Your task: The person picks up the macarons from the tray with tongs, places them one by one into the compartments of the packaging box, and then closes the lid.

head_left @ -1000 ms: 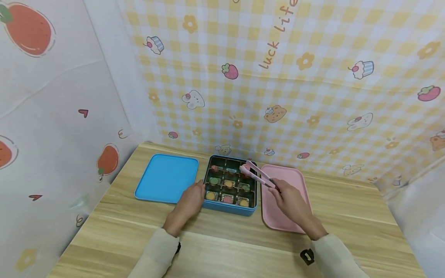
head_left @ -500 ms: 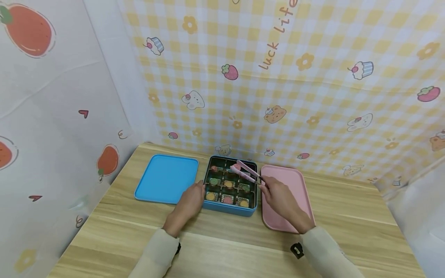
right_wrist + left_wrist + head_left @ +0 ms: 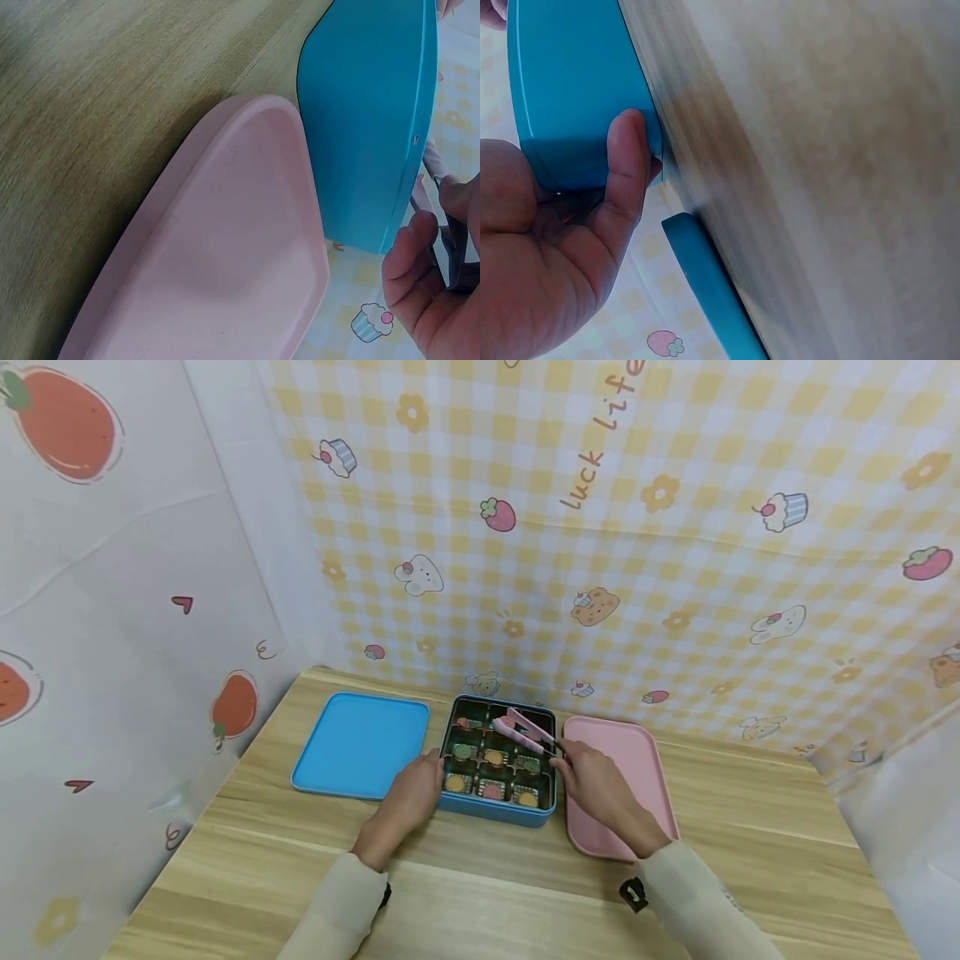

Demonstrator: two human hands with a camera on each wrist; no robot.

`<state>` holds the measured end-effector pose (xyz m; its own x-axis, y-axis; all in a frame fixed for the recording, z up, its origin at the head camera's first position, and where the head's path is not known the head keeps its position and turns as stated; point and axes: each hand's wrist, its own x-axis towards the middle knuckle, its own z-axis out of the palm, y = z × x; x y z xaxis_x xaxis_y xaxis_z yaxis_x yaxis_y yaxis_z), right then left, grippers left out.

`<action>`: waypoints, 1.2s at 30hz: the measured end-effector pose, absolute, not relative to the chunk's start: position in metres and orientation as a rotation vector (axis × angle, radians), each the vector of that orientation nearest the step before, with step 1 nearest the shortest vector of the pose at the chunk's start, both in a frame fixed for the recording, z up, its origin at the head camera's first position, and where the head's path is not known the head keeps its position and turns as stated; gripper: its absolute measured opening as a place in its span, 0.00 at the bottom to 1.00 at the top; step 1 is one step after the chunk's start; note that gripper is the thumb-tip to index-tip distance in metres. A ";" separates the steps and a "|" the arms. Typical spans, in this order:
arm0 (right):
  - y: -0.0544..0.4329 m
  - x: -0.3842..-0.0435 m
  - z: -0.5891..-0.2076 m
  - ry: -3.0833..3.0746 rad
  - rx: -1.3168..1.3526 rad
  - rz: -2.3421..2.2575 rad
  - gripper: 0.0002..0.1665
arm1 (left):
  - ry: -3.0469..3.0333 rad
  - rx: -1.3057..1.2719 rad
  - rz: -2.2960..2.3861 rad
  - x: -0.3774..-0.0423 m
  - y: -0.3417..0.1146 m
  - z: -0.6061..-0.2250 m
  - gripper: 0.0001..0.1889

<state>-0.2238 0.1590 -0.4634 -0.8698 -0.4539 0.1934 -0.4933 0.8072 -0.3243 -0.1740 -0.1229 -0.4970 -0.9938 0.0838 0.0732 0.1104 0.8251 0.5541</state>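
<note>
My right hand (image 3: 600,781) holds tongs (image 3: 525,732) with pink arms and dark handles. Between the tong tips is a small round pink sweet (image 3: 508,722), over the back middle compartment of a blue box (image 3: 495,811); whether it touches the compartment floor is unclear. Several coloured sweets in clear cups sit in the other compartments, such as a green one (image 3: 463,751) and a yellow one (image 3: 455,784). The left hand (image 3: 411,793) grips the box's front left corner, a finger low against its wall (image 3: 577,82). In the right wrist view the tong handles lie between thumb and fingers.
A blue lid (image 3: 363,747) lies left of the box, close to my left hand. The pink tray (image 3: 618,735) stands right of it, under my right wrist. A patterned cloth (image 3: 660,552) hangs behind the wooden table (image 3: 480,893).
My right hand has moved left with the tongs, carrying the pink sweet from the back right to the back middle compartment. The tongs have come slightly lower. The left hand stays put.
</note>
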 end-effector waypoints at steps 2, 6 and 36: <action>0.159 -0.224 -0.463 -2.891 0.756 0.566 0.08 | -2.952 -0.161 -0.906 -0.174 -0.123 -0.497 0.17; 0.158 -0.225 -0.462 -2.903 0.758 0.578 0.08 | -2.943 -0.164 -0.914 -0.175 -0.123 -0.497 0.14; 0.203 -0.212 -0.467 -2.721 0.444 0.891 0.05 | -2.948 -0.152 -0.933 -0.172 -0.123 -0.494 0.16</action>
<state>-0.2122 0.2027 -0.4670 -0.9241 -0.2090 0.3200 -0.3578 0.7675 -0.5318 -0.1723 -0.1226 -0.4939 -0.9941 0.0798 0.0729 0.1072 0.8138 0.5712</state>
